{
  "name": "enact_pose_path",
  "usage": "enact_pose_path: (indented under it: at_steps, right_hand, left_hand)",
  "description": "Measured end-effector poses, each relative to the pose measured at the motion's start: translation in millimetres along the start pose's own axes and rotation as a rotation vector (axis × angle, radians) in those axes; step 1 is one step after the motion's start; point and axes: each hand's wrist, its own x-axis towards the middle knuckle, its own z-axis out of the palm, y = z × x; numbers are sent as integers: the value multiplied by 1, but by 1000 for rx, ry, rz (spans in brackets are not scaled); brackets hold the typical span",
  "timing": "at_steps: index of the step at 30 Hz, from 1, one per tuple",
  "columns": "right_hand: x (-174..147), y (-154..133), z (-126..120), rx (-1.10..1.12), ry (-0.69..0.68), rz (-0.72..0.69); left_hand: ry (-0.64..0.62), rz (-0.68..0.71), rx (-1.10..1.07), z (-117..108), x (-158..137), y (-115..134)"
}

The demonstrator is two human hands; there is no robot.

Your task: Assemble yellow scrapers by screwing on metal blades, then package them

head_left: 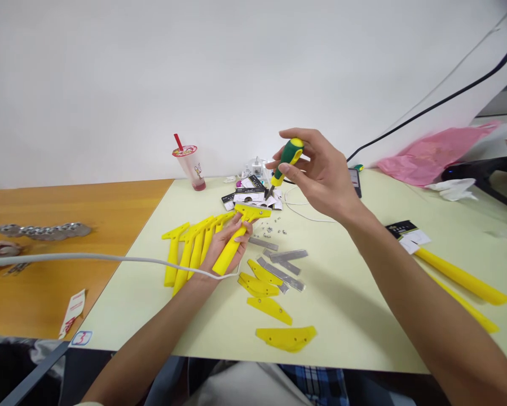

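Note:
My left hand (pixel 225 248) is wrapped round a yellow scraper handle (pixel 230 251), its wide head tilted up and away from me. In my right hand (pixel 321 172) is a green and yellow screwdriver (pixel 290 156), its tip pointing down near the scraper head; I cannot tell whether they touch. More yellow scraper handles (pixel 171 259) lie in a row left of my left hand. Small screws (pixel 270 230) are scattered beyond it. Grey wrapped blades (pixel 285 273) and several yellow blade covers (pixel 270 309) lie on the table nearer to me.
A cup with a red straw (pixel 192 166) stands by the wall. Black and white cards (pixel 248 194) are piled at the back. Two yellow handles (pixel 464 276) lie at the right, one by a card. A white cable (pixel 109 257) crosses at the left. Pink plastic (pixel 435 155) lies far right.

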Motion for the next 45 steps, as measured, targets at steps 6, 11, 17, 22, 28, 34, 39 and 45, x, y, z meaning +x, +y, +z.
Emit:
enact_pose_path:
  at_steps: [6, 11, 17, 22, 28, 34, 39, 45]
  right_hand:
    - [-2, 11, 2, 0, -60, 9]
    - [-4, 15, 5, 2, -87, 6]
    - [-5, 14, 5, -6, -82, 15]
    - [-5, 13, 6, 4, -77, 26]
    - [-6, 13, 8, 31, -68, 17]
    - [-7, 16, 9, 48, -82, 22]
    - [-8, 13, 10, 51, -84, 31]
    - [-8, 9, 9, 18, -79, 48]
  left_hand:
    - [2, 7, -14, -3, 0, 0]
    - [-17, 17, -17, -3, -1, 0]
    - [-14, 20, -13, -4, -2, -1]
    - [-19, 28, -22, -5, -1, 0]
    - [-1, 27, -9, -3, -1, 1]
    - [-13, 14, -16, -5, -1, 1]
    - [-14, 13, 12, -4, -2, 1]
    - [-12, 20, 16, -4, -2, 0]
